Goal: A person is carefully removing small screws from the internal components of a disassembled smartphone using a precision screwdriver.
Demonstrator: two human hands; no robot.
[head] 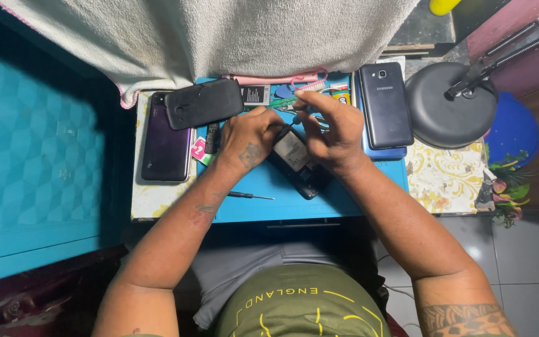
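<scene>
Two hands meet over an opened phone [299,163] on the blue mat [263,187]: left hand [249,138] clamps its upper edge, right hand [332,128] arches above, fingertips pinching a green tool [284,102] beside the grip.

1. A small blue-topped work table [338,203] stands in the middle of the view, with a floral-patterned cloth [444,181] over its right end.
2. A cream towel [207,34] hangs over the table's far edge.
3. A teal cabinet surface with a diamond pattern [38,137] fills the left side.
4. A dark round lamp base [447,118] rests at the right, its arm [513,43] reaching up and to the right.
5. Grey floor tiles [525,262] show at the lower right.
6. A maroon wall [519,37] stands behind the lamp.
7. Artificial flowers [506,184] sit beside a blue round object [516,128].
</scene>
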